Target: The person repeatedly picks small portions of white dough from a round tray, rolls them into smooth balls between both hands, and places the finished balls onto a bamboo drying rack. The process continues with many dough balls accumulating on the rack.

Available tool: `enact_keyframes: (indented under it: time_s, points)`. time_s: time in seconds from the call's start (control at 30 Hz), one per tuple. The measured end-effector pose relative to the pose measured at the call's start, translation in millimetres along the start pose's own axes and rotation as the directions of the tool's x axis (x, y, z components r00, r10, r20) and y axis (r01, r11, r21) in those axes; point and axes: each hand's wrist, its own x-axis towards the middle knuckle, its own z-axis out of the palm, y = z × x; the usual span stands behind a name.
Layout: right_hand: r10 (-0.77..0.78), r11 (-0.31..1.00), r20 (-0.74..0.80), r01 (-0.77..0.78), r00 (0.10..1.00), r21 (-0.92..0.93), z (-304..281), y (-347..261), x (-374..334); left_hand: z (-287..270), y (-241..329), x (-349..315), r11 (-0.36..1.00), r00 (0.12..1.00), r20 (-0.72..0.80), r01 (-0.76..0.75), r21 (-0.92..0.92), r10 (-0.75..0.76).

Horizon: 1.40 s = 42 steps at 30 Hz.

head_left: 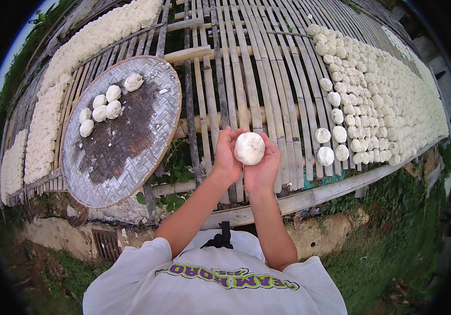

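**Pale ball (249, 148) cradled over a bamboo rack (252, 63)**

At far left, densely packed whitish lumps (52, 110) run in a long band over the slats, curving with the wide lens. Beside them, a round woven tray (158, 144) with a light rim lies on the rack, its weave grey and its middle darkly stained. Seven off-white balls (113, 109) sit on its upper left part, six of them grouped close and one slightly apart toward the top; small pale crumbs dot the surface. Green leaves (175, 201) show just beyond the tray's lower right edge.

At center, the person's left hand (226, 157) and right hand (264, 170) are held together, side by side and cupped, with the pale ball resting between them, fingers curled up around its sides. The ball is round, with faint darker marks near its top. The bare forearms reach up from a white T-shirt (210, 294) printed in green and purple, a black strap (225, 239) at its front.

To the right, a few loose white balls (326, 156) line the near side of a broad field of similar balls (378, 100) stretching to the far right. Below, a long bamboo pole (330, 192) edges the rack above green growth (388, 231).
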Motion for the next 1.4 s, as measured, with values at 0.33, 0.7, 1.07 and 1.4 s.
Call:
enact_keyframes:
  time_s: [0.33,0.7,1.07,1.4]
  points:
    - [0.239,0.969,0.026,-0.237,0.971,-0.075,-82,-102,39,48,-79,55,0.599,0.671,0.587,-0.717,0.356,0.453]
    - [-0.065,0.699,0.139,0.145,0.988,-0.700,-172,-183,158,113,-184,144,0.889,0.996,0.015,0.073,0.453,-0.089]
    - [-0.036,0.500,-0.089,-0.059,0.995,-0.864,-239,-235,328,159,-226,320,0.728,0.983,-0.009,0.142,0.671,-0.184]
    - [-0.233,-0.149,0.127,0.094,0.964,-0.984,-253,-234,382,156,-221,353,0.582,0.996,0.089,-0.069,0.810,-0.005]
